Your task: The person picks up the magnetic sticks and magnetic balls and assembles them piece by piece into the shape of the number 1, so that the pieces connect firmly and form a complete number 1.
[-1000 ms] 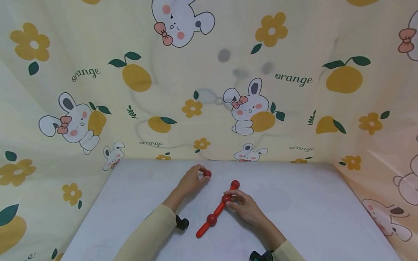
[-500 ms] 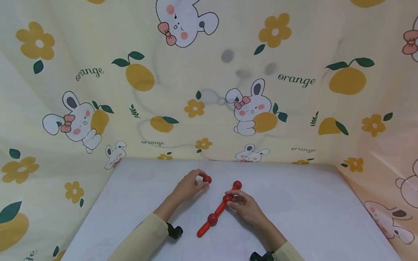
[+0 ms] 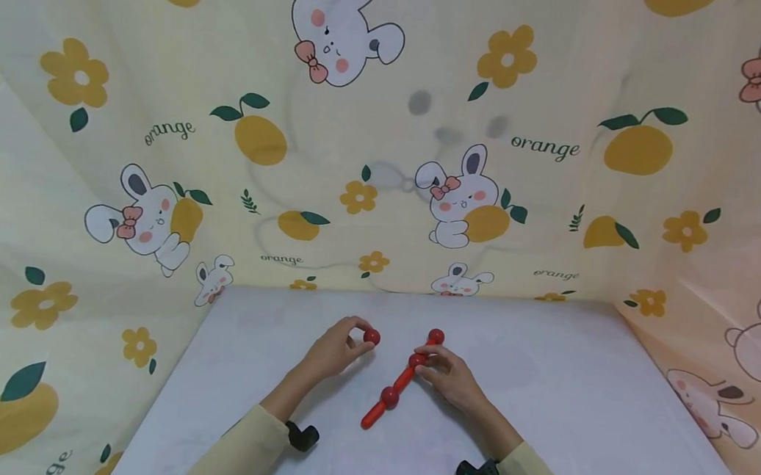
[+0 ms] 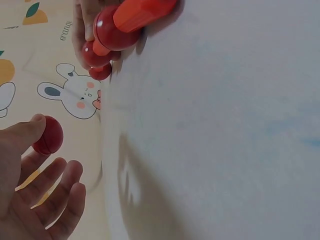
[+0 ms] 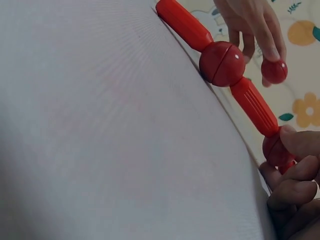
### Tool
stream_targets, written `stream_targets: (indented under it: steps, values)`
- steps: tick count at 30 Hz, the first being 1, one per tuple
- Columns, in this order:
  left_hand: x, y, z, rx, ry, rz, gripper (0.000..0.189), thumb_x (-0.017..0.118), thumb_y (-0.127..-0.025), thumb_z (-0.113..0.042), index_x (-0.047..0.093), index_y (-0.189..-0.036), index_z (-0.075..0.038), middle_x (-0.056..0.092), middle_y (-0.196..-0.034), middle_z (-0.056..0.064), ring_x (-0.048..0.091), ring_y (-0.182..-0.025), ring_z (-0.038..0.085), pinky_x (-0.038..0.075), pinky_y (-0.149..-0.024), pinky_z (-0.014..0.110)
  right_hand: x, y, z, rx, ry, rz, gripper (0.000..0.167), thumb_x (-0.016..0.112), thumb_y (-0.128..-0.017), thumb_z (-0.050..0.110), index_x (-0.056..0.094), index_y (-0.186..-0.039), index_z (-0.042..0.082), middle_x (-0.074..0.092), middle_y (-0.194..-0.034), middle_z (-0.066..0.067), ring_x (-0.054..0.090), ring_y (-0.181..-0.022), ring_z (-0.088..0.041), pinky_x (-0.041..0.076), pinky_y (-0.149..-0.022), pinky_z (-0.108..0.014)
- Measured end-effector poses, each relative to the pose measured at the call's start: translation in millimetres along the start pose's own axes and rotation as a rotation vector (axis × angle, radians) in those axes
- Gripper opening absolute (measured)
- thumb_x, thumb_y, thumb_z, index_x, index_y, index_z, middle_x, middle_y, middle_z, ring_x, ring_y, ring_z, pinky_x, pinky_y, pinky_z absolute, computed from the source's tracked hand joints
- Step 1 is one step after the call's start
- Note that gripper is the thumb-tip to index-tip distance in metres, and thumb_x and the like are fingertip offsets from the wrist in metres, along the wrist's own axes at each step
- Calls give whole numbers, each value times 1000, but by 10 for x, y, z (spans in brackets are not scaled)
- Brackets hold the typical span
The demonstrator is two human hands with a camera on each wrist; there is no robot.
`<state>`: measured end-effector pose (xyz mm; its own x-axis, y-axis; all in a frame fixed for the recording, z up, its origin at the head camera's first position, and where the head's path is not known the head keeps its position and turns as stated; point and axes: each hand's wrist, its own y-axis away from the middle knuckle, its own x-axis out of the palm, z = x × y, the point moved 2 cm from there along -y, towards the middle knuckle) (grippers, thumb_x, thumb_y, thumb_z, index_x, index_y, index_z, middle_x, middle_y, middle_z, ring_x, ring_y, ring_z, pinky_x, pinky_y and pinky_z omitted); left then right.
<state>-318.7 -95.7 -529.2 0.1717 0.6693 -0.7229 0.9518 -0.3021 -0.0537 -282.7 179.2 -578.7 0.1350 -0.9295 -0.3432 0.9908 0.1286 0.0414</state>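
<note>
My left hand [image 3: 334, 350] pinches a loose red ball [image 3: 371, 337] between thumb and forefinger, held up over the white table. In the left wrist view, the other fingers spread loosely below that ball [image 4: 48, 135], which has a seam around it. A stick-like chain of red balls and orange-red rods [image 3: 404, 378] lies slantwise to the right of the left hand. With thumb and fingers, my right hand [image 3: 455, 381] grips the chain's middle ball [image 5: 275, 148]. One end of the chain is a bare rod [image 5: 184, 23]; the far end carries a ball [image 3: 436, 336].
The white tabletop [image 3: 542, 396] reaches back to a cream cloth wall [image 3: 395, 224] printed with rabbits, oranges and flowers. More of this cloth stands along both sides. A black camera [image 3: 302, 437] is strapped at the left wrist, another camera [image 3: 475, 474] at the right.
My left hand has drawn back toward me and slightly left, carrying the loose ball. The right hand keeps its grip on the chain. The head view has shifted slightly.
</note>
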Motion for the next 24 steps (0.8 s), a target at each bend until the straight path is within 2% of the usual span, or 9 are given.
stream_targets:
  steps: [3,5,10,13,18,24]
  values:
    - [-38,68,24,5,-1,-2,38,79,-100,-36,64,-132,-22,66,-125,-3,61,-94,15,56,-73,28,6,-5,-10,-1,-1,-12,36,81,-98,19,72,-133,20,69,-135,-6,52,-131,-35,53,-76,-30]
    - [-62,115,37,7,3,-3,38,79,-99,-36,64,-131,-22,66,-123,-3,61,-92,15,56,-71,27,13,-6,-17,2,-8,-18,35,81,-98,18,73,-132,21,69,-135,-6,53,-131,-35,52,-75,-29]
    - [-110,230,72,14,0,4,38,79,-99,-36,64,-132,-22,66,-124,-3,60,-91,13,55,-70,26,31,-7,-26,19,-10,-30,35,81,-98,18,73,-131,23,69,-127,-4,56,-115,-29,49,-63,-27]
    - [-129,296,104,19,11,15,37,79,-100,-36,64,-132,-23,66,-126,-2,61,-92,13,55,-71,26,42,-9,-26,20,6,-37,35,81,-98,18,73,-132,22,68,-125,-4,56,-108,-26,49,-62,-27]
    - [-160,409,152,22,25,43,37,80,-99,-35,65,-131,-24,66,-124,-4,61,-94,13,56,-70,25,53,-6,-10,20,27,-50,35,81,-97,17,73,-131,21,68,-121,-4,54,-107,-26,49,-62,-28]
    - [-191,524,184,52,45,76,35,80,-100,-30,65,-131,-24,67,-121,-6,62,-96,13,57,-72,24,62,-14,3,15,66,-68,34,81,-97,15,74,-130,21,70,-117,-2,52,-120,-27,50,-77,-33]
